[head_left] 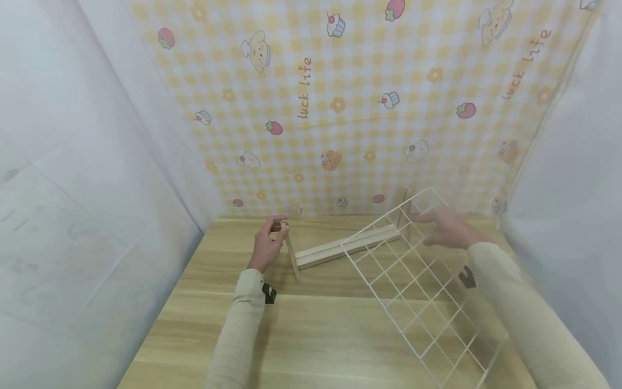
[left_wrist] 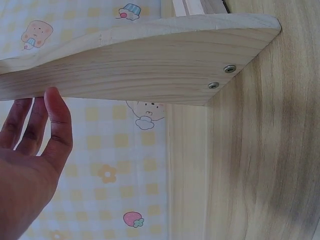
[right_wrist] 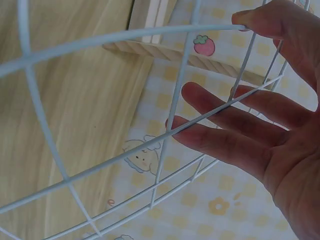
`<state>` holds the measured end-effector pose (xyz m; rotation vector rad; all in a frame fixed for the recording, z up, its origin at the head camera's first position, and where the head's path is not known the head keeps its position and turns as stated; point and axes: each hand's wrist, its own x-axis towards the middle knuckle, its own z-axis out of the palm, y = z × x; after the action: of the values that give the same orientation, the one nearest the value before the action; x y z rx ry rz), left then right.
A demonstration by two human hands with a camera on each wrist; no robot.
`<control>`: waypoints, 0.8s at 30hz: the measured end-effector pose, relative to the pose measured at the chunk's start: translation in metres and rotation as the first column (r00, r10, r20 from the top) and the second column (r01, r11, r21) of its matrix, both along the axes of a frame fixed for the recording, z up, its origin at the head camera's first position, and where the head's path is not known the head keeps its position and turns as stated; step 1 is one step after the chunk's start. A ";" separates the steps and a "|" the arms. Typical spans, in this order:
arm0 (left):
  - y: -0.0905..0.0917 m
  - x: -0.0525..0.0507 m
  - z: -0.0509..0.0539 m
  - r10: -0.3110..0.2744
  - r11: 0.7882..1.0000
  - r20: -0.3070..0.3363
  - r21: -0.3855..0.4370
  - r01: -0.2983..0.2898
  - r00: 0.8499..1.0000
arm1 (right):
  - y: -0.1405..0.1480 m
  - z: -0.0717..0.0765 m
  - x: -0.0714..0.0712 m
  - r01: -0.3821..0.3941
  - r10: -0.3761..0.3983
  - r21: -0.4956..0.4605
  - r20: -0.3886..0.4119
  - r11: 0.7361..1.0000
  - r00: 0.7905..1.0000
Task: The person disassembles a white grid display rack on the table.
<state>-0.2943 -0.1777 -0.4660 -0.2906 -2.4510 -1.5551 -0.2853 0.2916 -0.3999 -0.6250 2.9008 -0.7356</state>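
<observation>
A pale wooden stand (head_left: 347, 248), made of two upright end pieces joined by slats, stands at the back of the table. With thumb and fingers my left hand (head_left: 266, 246) pinches the top of its left end piece (left_wrist: 150, 65), which has two metal screw heads low down. On the right, a white wire grid (head_left: 413, 281) slants across the stand's right end. My right hand (head_left: 449, 227) grips the grid near its far edge; in the right wrist view the thumb (right_wrist: 255, 22) lies on one wire and the fingers reach among the others.
The wood-grain table (head_left: 311, 335) runs up to a yellow checked cloth (head_left: 335, 135) at the back. White sheets hang along the left (head_left: 121, 189) and right (head_left: 559, 178) sides. A small black object (head_left: 269, 293) sits at the left wrist.
</observation>
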 end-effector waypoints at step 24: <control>-0.001 0.036 0.000 0.032 0.999 0.008 0.007 -0.032 0.999 | -0.010 -0.041 -0.009 -0.175 0.175 0.060 -0.003 0.983 0.984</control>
<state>-0.2578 -0.1791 -0.4659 -0.2426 -2.4432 -1.5548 -0.2940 0.2813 -0.4409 -0.8643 2.8157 -0.6229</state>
